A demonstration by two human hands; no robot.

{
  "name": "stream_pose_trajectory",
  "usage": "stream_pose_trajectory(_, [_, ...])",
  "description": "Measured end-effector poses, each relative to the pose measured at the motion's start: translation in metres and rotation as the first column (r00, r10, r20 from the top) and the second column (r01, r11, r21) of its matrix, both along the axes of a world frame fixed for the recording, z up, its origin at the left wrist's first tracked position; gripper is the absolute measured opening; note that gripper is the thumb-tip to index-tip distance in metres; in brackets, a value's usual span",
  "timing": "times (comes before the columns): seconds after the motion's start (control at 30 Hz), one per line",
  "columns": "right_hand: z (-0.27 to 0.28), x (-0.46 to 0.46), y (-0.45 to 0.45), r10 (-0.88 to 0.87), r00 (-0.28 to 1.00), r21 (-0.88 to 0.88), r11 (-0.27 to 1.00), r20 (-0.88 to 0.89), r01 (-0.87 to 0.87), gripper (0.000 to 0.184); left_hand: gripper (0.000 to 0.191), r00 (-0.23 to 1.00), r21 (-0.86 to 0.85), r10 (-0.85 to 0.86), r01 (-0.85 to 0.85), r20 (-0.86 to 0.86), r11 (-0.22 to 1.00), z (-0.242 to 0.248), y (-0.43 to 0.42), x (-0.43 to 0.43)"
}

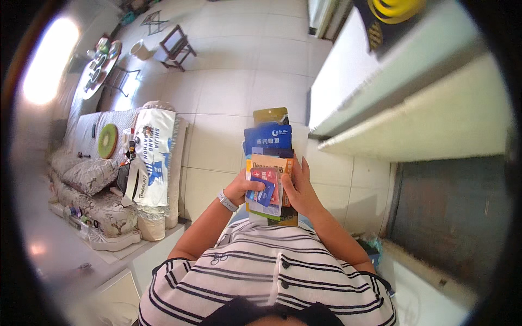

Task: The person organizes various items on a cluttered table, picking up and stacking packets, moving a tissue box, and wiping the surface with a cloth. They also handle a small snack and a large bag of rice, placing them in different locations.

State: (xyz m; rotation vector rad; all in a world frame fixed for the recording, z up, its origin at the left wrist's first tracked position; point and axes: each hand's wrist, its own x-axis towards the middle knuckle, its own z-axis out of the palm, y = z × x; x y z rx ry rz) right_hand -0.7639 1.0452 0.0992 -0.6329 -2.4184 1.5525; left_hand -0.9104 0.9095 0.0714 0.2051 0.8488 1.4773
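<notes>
Both hands hold one layered stack of flat packets and cards in front of my striped shirt. My left hand (240, 188) grips its left side, thumb over a small blue card (264, 195) and a red packet (272, 178). From the right, my right hand (301, 188) supports the stack, its thumb on the front and other fingers along the edge. Behind the small cards lie an orange-beige packet (267, 161) and a blue printed sachet (269, 138). An olive-gold pouch (270, 115) sticks out at the far end. The undersides of the stack are hidden.
To the left stands a sofa with a printed white towel (157, 163), a kiwi-slice cushion (107, 141) and a patterned pillow (90, 176). Beyond are a round table (87, 90), a wooden folding chair (176, 47) and a bin (140, 50). A white cabinet (350, 73) stands right.
</notes>
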Motion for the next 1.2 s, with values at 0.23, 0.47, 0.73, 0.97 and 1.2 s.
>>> stream_pose_trajectory(0.23, [-0.023,-0.257,0.164,-0.063,0.971,0.205,0.972,-0.229,0.111,0.056,0.064,0.959,0.068,0.137,-0.159,0.247,0.985,-0.044,0.053,-0.182])
stream_pose_trajectory(0.47, [-0.033,-0.592,0.294,0.608,0.790,-0.121,0.792,0.073,-0.598,0.029,0.062,0.921,-0.017,0.278,-0.285,0.271,0.958,-0.072,0.163,-0.382])
stream_pose_trajectory(0.73, [-0.077,-0.843,0.353,0.762,0.603,-0.226,0.646,0.235,-0.729,0.032,0.060,0.836,-0.029,0.500,-0.508,0.225,0.861,-0.093,0.249,-0.566])
stream_pose_trajectory(0.97, [-0.045,-1.090,0.443,0.692,0.706,0.298,0.648,0.153,-0.700,0.024,0.062,0.747,0.134,0.561,-0.635,0.357,0.761,-0.129,0.330,-0.832])
stream_pose_trajectory(1.2, [0.008,-1.323,0.504,0.784,0.616,0.630,0.515,-0.072,-0.581,0.018,0.051,0.726,0.156,0.499,-0.627,0.473,0.764,-0.105,0.398,-1.079])
